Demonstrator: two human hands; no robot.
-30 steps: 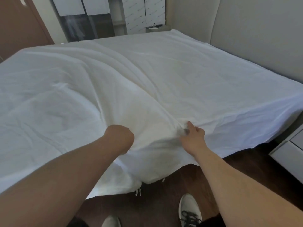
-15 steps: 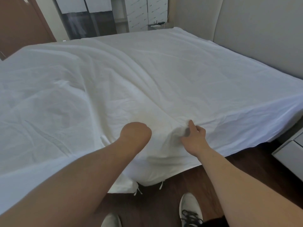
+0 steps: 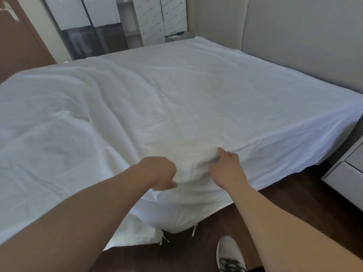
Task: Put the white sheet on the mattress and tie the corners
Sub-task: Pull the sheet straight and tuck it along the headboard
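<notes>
Head view: one white sheet (image 3: 176,107) lies spread over the one mattress, its near edge hanging off the bed's side toward the dark floor (image 3: 294,209), where two small ties (image 3: 193,230) dangle from the hem. Compared with a second ago, the left hand (image 3: 159,171) has slid rightward along the edge and now sits close to the right hand, and the raised ridge of cloth on the left has flattened into shallower wrinkles. That left hand is curled into a loose fist, knuckles up, fingers tucked into the sheet at the bed's edge; whether it truly grips the cloth I cannot tell. The right hand (image 3: 227,169) has stayed almost where it was, thumb and fingers pinching a bunched fold of sheet. Further right, one shoe (image 3: 229,254) stands on the floor, one padded headboard (image 3: 294,36) backs the bed, and one pale nightstand (image 3: 347,177) sits at the frame's edge.
</notes>
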